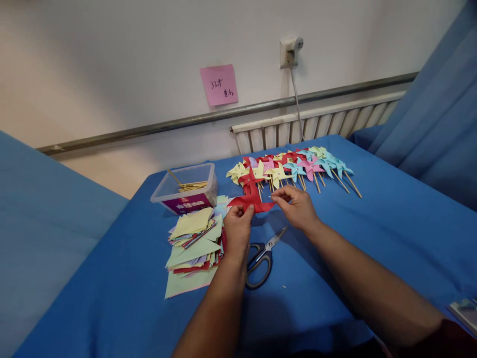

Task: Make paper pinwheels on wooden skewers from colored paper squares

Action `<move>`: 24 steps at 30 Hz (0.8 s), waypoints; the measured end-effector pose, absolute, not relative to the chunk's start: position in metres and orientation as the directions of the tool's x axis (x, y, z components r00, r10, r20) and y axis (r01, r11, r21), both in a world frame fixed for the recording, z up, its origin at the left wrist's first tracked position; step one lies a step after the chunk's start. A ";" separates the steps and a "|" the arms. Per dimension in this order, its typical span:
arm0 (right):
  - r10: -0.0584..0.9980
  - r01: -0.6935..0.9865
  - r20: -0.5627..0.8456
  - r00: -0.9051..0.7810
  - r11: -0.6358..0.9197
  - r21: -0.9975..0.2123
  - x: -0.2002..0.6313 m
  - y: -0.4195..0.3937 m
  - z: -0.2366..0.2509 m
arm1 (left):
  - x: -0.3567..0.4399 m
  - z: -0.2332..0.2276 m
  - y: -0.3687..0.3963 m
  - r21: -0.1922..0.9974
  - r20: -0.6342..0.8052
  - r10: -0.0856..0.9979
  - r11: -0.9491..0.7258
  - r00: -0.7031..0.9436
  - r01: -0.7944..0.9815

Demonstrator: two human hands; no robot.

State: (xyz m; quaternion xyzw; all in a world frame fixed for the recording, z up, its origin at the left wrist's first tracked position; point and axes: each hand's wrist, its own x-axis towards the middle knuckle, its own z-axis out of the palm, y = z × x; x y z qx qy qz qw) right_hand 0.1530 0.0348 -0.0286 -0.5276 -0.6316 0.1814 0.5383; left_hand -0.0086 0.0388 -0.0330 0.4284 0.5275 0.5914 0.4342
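My left hand (237, 231) pinches a red paper pinwheel (248, 201) between thumb and fingers, in the middle of the table. Just right of it, my right hand (297, 205) is closed in a pinch on a small, thin, pale item (272, 197) beside the red paper's right tip. That item is too small to name for certain. Below the hands lie scissors (269, 246) with dark handles, their blades pointing up and to the right. Behind the red paper rests a group of paper pinwheels (294, 171) on wooden sticks, in several colours.
Left of my left hand, coloured paper sheets (192, 248) are stacked loosely. A clear plastic tub (158, 194) holding wooden sticks (194, 186) stands behind them. The blue-covered table (122, 268) backs onto a wall with a radiator (276, 136). A blue curtain (436, 119) hangs at right.
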 end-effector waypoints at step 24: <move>0.901 0.457 0.428 0.067 0.354 -0.816 0.137 0.029 -0.037 | 0.000 -0.030 0.032 0.999 0.038 0.993 -0.037 -0.114 0.008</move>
